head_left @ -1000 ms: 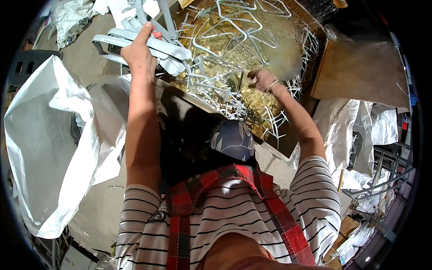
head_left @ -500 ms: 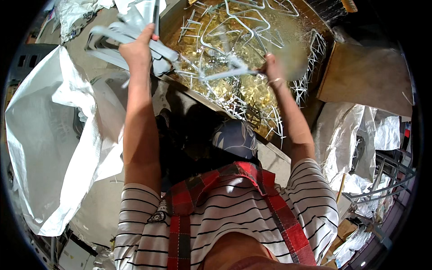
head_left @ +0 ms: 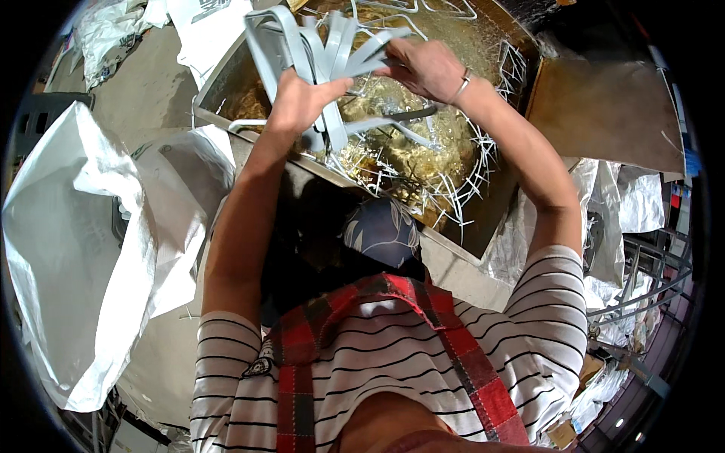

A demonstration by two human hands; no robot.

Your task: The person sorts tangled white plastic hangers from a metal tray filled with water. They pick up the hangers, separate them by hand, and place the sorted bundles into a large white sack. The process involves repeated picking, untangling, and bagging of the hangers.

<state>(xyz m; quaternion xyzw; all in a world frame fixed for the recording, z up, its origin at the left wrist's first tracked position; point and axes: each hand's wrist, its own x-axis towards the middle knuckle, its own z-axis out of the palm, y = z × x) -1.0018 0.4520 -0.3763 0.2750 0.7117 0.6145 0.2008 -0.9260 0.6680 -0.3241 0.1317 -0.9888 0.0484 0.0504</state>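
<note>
Bundle [head_left: 340, 45] of bent strips: located above the left part of the tank [head_left: 449, 243], clamped in the left hand [head_left: 294, 104], thumb across the strips. Right hand [head_left: 430, 68] is at the right ends of the strips; whether its grip is closed on one cannot be told.

Hazard: strips may drop into the liquid [head_left: 453, 136] if the left grip slackens; splayed ends may snag the white prongs [head_left: 459, 198] if lowered unevenly.

Appearance: pale grey, smooth, flat-sided, bent into loops, fanned at differing angles; some edges blurred.
</note>
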